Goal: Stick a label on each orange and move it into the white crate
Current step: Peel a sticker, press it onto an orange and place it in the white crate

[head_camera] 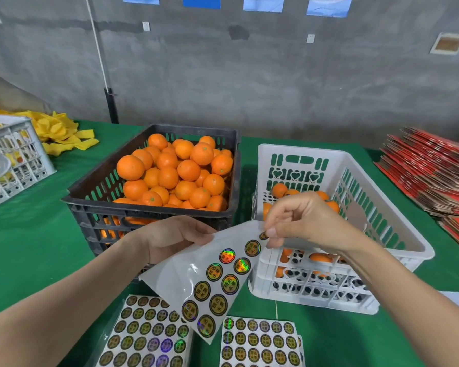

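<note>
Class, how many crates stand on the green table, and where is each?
3: a black crate in the middle; a white crate to its right; a second white crate at the left edge, partly out of view.

Round gold labels (217,304) on the lifted label sheet (186,276): four Chinese characters in two rows, read as 精选 over 水果, dark print inside a dark ring. Same round labels on the flat sheets (149,337) at the near edge of the table (329,340): print too small to read.
</note>
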Demonstrator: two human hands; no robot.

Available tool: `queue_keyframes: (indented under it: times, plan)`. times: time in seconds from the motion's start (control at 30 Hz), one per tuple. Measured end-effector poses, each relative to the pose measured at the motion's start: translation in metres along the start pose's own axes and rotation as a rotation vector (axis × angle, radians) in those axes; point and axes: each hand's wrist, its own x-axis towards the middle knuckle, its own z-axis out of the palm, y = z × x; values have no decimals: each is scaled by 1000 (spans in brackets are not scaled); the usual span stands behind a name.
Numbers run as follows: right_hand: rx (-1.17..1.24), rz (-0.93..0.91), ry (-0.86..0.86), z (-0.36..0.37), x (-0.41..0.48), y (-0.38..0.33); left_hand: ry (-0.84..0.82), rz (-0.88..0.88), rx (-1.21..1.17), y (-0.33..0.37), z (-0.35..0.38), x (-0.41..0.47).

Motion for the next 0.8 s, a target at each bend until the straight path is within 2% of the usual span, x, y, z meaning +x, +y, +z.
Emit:
queue_keyframes:
  times: [0.17,0.2,0.33,0.4,0.43,0.5,0.53,0.57,0.6,0.67,0.7,0.8]
  plan:
    - [218,180,132,-4,8,1,76,45,103,5,-1,-1]
    - [198,196,131,-2,10,1,82,54,129,7,1,0]
    - [-51,246,-61,17,15,2,77,148,358,17,16,-2]
    - [-111,204,-29,25,19,2,122,274,501,28,12,-7]
    - [-124,182,7,27,21,0,197,371,548,35,4,-9]
    - [-126,156,35,26,25,-2,545,535,708,52,-27,-10]
    - [-113,155,20,25,26,-3,746,504,850,62,-47,-10]
    - [-101,159,3,25,26,-4,868,360,1039,70,-70,-10]
    - [-102,161,-5,26,26,-5,899,124,1223,73,-92,-9]
    - [-109,159,-2,27,27,-6,785,-364,1416,69,-123,-6]
    - [-98,157,1,28,27,-7,709,-492,1438,64,-133,-5]
    - [-75,154,22,28,26,-9,587,-552,1433,51,-151,2]
